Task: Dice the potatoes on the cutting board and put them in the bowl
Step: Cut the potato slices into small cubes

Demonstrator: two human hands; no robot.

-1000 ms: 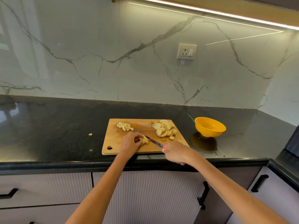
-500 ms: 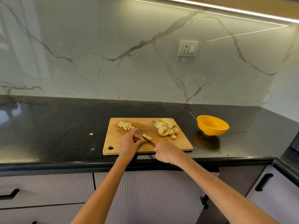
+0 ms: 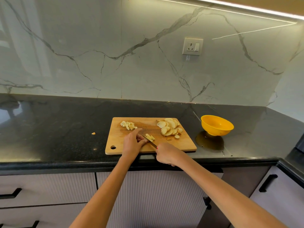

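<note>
Potato strips (image 3: 150,137) lie near the middle of a wooden cutting board (image 3: 118,142), which sits at the front edge of a polished black stone countertop (image 3: 57,129). The left hand (image 3: 133,143) rests on the board with its thumb and curled fingers touching the strips, its index finger stretched out toward the far side. The right hand (image 3: 166,153) is closed around the handle of a knife (image 3: 148,140); the blade angles up and to the left across the strips, and a spot of red shows at the handle just beside the fist. A small heap of diced potato (image 3: 128,125) lies at the board's far left, and a larger pile of round potato slices (image 3: 169,128) fills its far right corner. A hanging hole (image 3: 113,147) pierces the board's near left corner.

To the right of the board, apart from it, a yellow bowl (image 3: 216,125) stands on the countertop, which mirrors it darkly. One stray potato scrap (image 3: 93,133) lies on the stone left of the board. Behind the counter rises a glossy white marble backsplash (image 3: 98,55) with grey veins, carrying a wall socket (image 3: 192,46). A light strip (image 3: 238,7) runs along the top. Below the counter are pale ribbed cabinet fronts (image 3: 156,195) with black handles (image 3: 267,182), and the counter turns a corner at the right.
</note>
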